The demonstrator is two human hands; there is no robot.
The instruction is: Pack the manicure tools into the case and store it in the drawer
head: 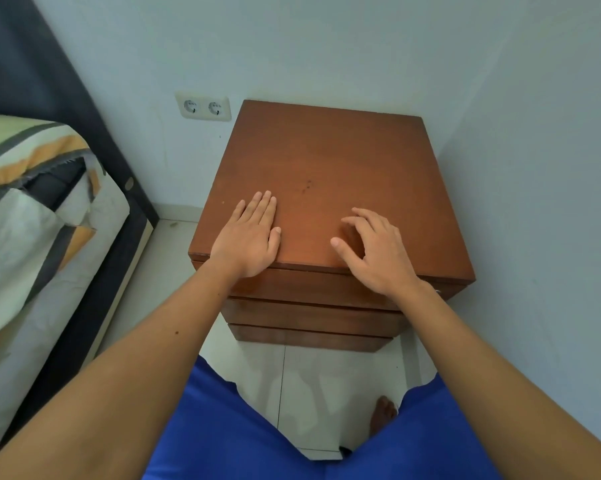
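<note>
A brown wooden nightstand [330, 161] stands in the room's corner, its top bare. Three drawer fronts show below the top; the top drawer [312, 287] and the two under it are pushed in. My left hand [250, 237] lies flat, palm down, on the front left of the top, fingers together and holding nothing. My right hand [375, 251] hovers over the front right of the top with fingers curled and apart, holding nothing. No manicure tools and no case are in view.
A bed [32, 216] with a patterned cover and dark frame stands to the left. A double wall socket [203, 107] sits left of the nightstand. Walls close in behind and to the right. White floor tiles [302, 382] lie between my knees.
</note>
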